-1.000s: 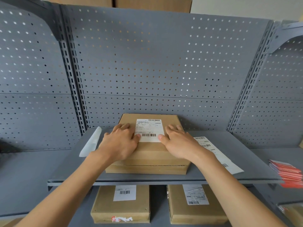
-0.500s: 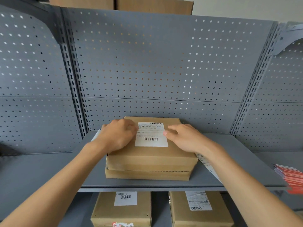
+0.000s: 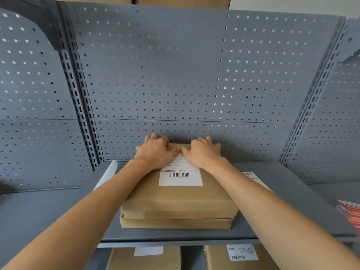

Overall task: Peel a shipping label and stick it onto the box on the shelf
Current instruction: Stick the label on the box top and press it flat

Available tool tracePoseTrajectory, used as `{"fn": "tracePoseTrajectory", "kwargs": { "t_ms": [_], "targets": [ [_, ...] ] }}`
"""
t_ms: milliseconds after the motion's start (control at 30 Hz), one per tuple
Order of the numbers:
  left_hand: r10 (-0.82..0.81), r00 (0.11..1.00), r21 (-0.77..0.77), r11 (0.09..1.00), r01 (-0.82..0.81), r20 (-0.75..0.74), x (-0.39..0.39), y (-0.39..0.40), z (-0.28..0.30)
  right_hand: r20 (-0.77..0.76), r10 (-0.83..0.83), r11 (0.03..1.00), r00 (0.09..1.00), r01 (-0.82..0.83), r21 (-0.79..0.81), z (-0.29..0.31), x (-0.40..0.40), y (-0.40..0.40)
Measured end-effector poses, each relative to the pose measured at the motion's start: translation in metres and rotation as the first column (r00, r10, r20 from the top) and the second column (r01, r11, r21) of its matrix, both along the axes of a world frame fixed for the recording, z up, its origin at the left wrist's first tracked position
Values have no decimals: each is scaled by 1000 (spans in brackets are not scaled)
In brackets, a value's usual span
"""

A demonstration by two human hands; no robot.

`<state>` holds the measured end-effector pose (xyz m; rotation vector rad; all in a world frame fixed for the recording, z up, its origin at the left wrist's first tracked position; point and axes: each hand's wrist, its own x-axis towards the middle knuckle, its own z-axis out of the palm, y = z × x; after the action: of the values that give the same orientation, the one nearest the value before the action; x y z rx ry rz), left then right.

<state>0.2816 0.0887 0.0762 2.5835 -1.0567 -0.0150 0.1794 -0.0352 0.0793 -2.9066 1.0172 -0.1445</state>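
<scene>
The white rectangular shipping label (image 3: 180,177) with its black barcode lies flat on top of the brown cardboard box (image 3: 178,203), which sits on the grey metal shelf (image 3: 288,199) near the front edge. I have my left hand (image 3: 155,152) and right hand (image 3: 203,152) spread open, side by side, thumbs nearly touching, palms down on the label's far half, gripping nothing, so I judge the glue is being pressed home there. A white backing strip (image 3: 106,175) lies left of the box, and a strip of further labels (image 3: 255,180) lies right, within reach.
</scene>
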Motion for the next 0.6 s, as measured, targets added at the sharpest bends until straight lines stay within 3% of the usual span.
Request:
{"fn": "tracePoseTrajectory", "kwargs": {
  "t_ms": [433, 600],
  "targets": [
    [-8, 1000, -8, 1000, 8, 3, 3, 1, 1, 121, -8, 999, 993, 3, 35, -4, -2, -2],
    [-54, 996, 15, 998, 55, -67, -11, 16, 7, 117, 119, 989, 986, -129, 75, -1, -20, 7]
  ]
}}
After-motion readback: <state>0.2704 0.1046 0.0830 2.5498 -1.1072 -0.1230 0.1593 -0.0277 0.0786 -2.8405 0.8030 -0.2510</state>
